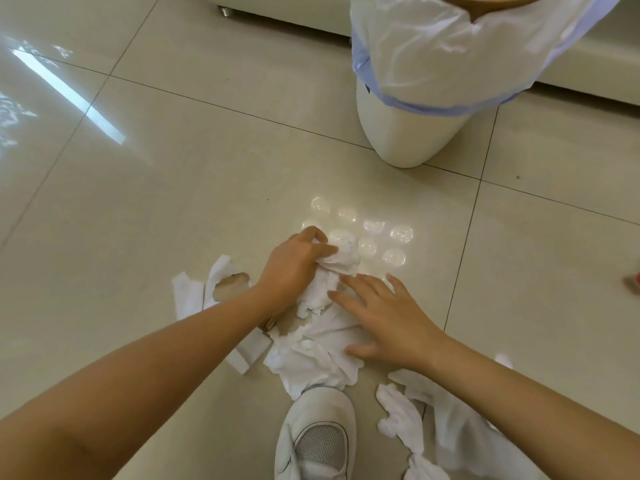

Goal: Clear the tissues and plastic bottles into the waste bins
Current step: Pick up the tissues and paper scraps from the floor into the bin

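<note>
White tissues lie scattered on the tiled floor. My left hand [294,268] grips a crumpled wad of tissue [341,259] at the top of the middle pile [311,358]. My right hand [388,320] lies flat with spread fingers on that same pile. A torn tissue [197,292] lies to the left, and more tissue pieces [401,417] lie at the lower right under my right forearm. A white waste bin [405,133] lined with a clear plastic bag [433,53] stands at the upper right, beyond the pile. No plastic bottle is in sight.
My white shoe [317,441] stands just below the middle pile. A white cabinet base [277,12] runs along the top behind the bin. A small red object [633,282] shows at the right edge. Round light reflections [370,237] shine on the glossy floor.
</note>
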Demonstrator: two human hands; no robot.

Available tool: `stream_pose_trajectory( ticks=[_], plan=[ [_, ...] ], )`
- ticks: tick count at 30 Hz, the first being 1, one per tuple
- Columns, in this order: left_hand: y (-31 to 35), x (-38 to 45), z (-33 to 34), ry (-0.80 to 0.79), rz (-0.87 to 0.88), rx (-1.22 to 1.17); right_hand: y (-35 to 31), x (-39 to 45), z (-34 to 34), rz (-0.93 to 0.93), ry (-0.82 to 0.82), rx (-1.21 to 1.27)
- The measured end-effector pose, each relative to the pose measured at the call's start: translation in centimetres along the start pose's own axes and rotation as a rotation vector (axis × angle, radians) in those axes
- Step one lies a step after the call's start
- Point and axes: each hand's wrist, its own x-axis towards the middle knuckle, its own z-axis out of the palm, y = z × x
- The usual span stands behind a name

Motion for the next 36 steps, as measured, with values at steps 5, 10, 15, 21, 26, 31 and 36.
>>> stream_pose_trajectory(
  ticks=[5,10,15,21,26,31,36],
  plan=[
    [-1.1,1.4,-0.9,0.110,-0.111,-0.129,-1.1,3.0,1.7,-0.057,-0.112,-0.087],
    [-1.3,1.5,-1.2,0.144,-0.130,-0.167,-1.0,4.3,2.2,-0.083,-0.026,-0.215],
    [-2.2,1.5,-1.1,0.164,-0.177,-0.219,0.4,3.3,2.2,-0.064,0.153,-0.270],
    [-1.4,0.3,-2.1,-0.174,-0.141,-0.100,4.0,1.4,1.9,0.118,0.284,-0.256],
    [-2.6,-2.2,-2.4,-0.481,-0.051,0.258,4.8,0.4,2.7,0.179,0.312,-0.224],
    [-3.7,-1.8,-2.0,-0.367,0.091,0.339,4.3,0.7,2.9,0.191,0.244,-0.165],
    [-5.3,-1.6,-1.5,-0.297,0.289,0.345,4.2,1.3,3.4,0.148,0.244,-0.219]
  ],
)
